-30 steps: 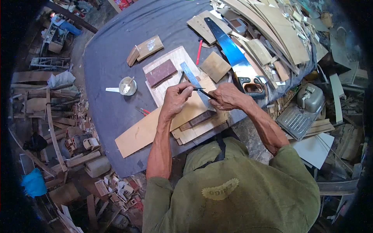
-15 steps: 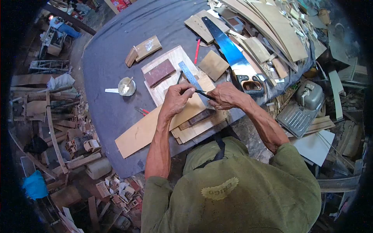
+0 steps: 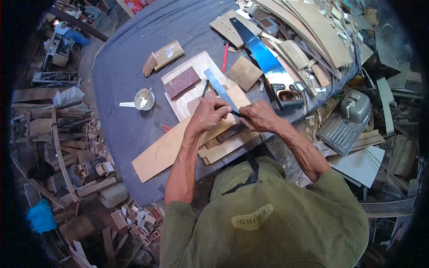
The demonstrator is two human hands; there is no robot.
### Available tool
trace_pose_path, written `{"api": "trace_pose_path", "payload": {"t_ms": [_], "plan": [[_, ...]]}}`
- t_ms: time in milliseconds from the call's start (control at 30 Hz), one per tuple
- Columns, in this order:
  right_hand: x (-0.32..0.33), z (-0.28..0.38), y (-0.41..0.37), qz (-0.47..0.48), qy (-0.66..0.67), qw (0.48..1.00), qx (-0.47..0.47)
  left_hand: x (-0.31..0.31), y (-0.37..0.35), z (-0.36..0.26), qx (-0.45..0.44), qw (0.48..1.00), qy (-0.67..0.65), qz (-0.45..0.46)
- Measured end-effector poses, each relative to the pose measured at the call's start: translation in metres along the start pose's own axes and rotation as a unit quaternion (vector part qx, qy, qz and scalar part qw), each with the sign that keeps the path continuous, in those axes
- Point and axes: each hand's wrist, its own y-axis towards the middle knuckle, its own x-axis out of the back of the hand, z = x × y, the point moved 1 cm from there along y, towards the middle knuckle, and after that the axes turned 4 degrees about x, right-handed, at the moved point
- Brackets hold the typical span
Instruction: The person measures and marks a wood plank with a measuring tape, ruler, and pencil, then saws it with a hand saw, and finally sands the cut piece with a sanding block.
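Observation:
Over the near edge of the worktable, my two hands meet at a slim black stick-like tool (image 3: pixel 236 113); its exact kind I cannot tell. My left hand (image 3: pixel 209 115) pinches one end between thumb and fingers. Around the other end, my right hand (image 3: pixel 259 116) has its fingers curled. A second dark thin piece (image 3: pixel 205 88) juts up just beyond my left knuckles. Beneath the hands lies a long light board (image 3: pixel 158 157), slanting across stacked wood pieces. A steel ruler (image 3: pixel 216 84) rests just ahead of them, its near end close to my left fingertips.
A handsaw (image 3: pixel 263 56) lies right of the hands, near a red pencil-like stick (image 3: pixel 225 57) and a square wood block (image 3: pixel 244 72). At left stand a jar (image 3: pixel 145 99) and red-handled pliers (image 3: pixel 162 127). Wood offcuts (image 3: pixel 308 49) pile at the far right.
Both hands have shifted slightly downward and the black tool tilts more steeply, with less of it showing between the fingers. My right hand has turned a little.

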Motion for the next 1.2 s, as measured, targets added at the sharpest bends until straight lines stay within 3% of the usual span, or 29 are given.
{"api": "trace_pose_path", "payload": {"t_ms": [100, 167, 200, 233, 333, 367, 500, 633, 733, 867, 900, 1133, 1200], "plan": [[0.01, 0.0, -0.007, -0.051, 0.03, 0.997, -0.046, 0.0, -0.002, -0.016, -0.034, 0.999, 0.015, -0.004], [0.026, -0.004, -0.017, -0.075, 0.079, 0.988, -0.111, -0.004, -0.004, -0.015, -0.036, 0.99, 0.09, -0.104], [0.03, -0.006, -0.025, -0.141, 0.114, 0.977, -0.109, -0.007, -0.004, -0.014, -0.038, 0.979, 0.127, -0.153], [0.03, -0.011, -0.034, -0.173, 0.149, 0.963, -0.141, -0.008, -0.002, 0.001, -0.089, 0.939, 0.27, -0.193], [0.012, -0.031, -0.07, -0.22, 0.18, 0.932, -0.225, -0.023, -0.006, 0.021, -0.127, 0.899, 0.367, -0.203], [0.003, -0.036, -0.08, -0.226, 0.177, 0.924, -0.251, -0.024, -0.008, 0.019, -0.097, 0.917, 0.358, -0.147], [-0.011, -0.027, -0.095, -0.315, 0.293, 0.829, -0.358, -0.038, -0.004, 0.029, -0.056, 0.9, 0.407, -0.144], [-0.023, -0.015, -0.088, -0.418, 0.4, 0.729, -0.365, -0.041, 0.002, 0.03, -0.021, 0.896, 0.428, -0.12], [-0.036, -0.008, -0.077, -0.444, 0.412, 0.728, -0.321, -0.042, 0.007, 0.022, 0.01, 0.899, 0.428, -0.094], [-0.037, -0.008, -0.063, -0.336, 0.393, 0.79, -0.331, -0.046, 0.011, 0.025, 0.027, 0.896, 0.432, -0.097], [-0.032, 0.0, -0.056, -0.354, 0.415, 0.771, -0.33, -0.047, 0.011, 0.027, 0.022, 0.893, 0.437, -0.105], [-0.026, -0.002, -0.015, -0.307, 0.413, 0.808, -0.288, -0.044, 0.008, 0.018, 0.026, 0.894, 0.436, -0.096], [-0.029, -0.003, -0.009, -0.342, 0.363, 0.833, -0.238, -0.043, 0.008, 0.018, 0.021, 0.898, 0.428, -0.101]]}}
